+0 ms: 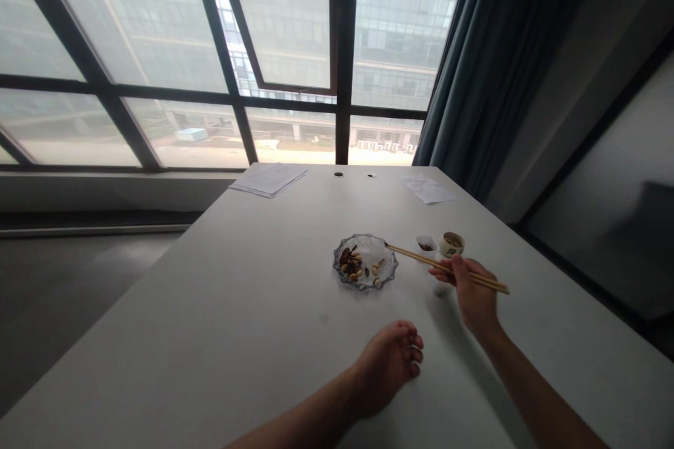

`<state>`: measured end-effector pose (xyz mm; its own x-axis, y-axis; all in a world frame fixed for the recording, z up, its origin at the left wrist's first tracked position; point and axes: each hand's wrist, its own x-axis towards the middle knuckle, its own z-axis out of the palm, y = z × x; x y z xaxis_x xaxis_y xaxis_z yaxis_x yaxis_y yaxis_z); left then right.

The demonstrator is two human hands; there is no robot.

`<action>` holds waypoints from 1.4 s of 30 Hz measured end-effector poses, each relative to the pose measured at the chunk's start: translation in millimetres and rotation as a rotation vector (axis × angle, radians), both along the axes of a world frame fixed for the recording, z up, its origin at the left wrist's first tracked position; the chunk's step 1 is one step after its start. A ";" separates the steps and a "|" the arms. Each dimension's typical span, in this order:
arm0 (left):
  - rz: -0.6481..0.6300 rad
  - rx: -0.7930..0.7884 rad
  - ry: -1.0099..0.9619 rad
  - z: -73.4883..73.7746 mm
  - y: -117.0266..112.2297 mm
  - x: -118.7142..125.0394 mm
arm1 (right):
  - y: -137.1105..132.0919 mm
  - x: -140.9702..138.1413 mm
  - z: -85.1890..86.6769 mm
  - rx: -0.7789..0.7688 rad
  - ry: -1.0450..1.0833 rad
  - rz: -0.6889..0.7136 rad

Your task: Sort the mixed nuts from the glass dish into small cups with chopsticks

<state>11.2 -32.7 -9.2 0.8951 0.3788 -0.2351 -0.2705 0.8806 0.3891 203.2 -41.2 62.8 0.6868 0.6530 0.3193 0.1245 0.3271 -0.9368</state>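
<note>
My right hand grips a pair of wooden chopsticks. Their dark tips point left, at the right rim of a clear glass bowl with a scalloped edge. Whether the tips pinch anything is too small to tell. Inside the bowl lie several dark brown and pale tan pieces, mostly heaped at its left side. My left hand rests on its side in front of the bowl, fingers curled in, with nothing visible in them. Just beyond the right hand stand a small white dish with dark reddish pieces and a cream cup bearing a black mark.
The white table reaches toward large windows. Papers lie at its far left corner and thin sheets at the far right. Two round holes sit near the far edge. A dark curtain hangs at the right.
</note>
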 end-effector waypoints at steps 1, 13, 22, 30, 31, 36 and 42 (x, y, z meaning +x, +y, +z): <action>0.001 0.002 0.002 -0.2 0.3 -0.2 | -10.0 12.2 4.1 0.022 -0.002 -0.045; 0.000 0.005 0.005 1.7 1.6 -2.4 | -111.4 118.8 -22.8 0.051 0.040 -0.430; 0.005 -0.010 0.007 0.8 1.2 -2.7 | -117.2 116.7 -47.6 -0.030 0.003 -0.402; -0.002 0.003 -0.016 0.1 1.6 -2.5 | -118.4 106.1 -38.7 0.011 -0.009 -0.403; -0.007 0.008 -0.014 0.4 1.4 -2.4 | -117.0 101.7 -33.2 0.010 -0.030 -0.389; -0.001 0.010 0.011 3.0 0.8 -1.5 | -92.0 65.3 -1.0 -0.004 -0.126 -0.230; -0.005 0.010 -0.002 2.6 0.6 -1.3 | -29.4 13.5 9.0 -0.107 -0.216 0.103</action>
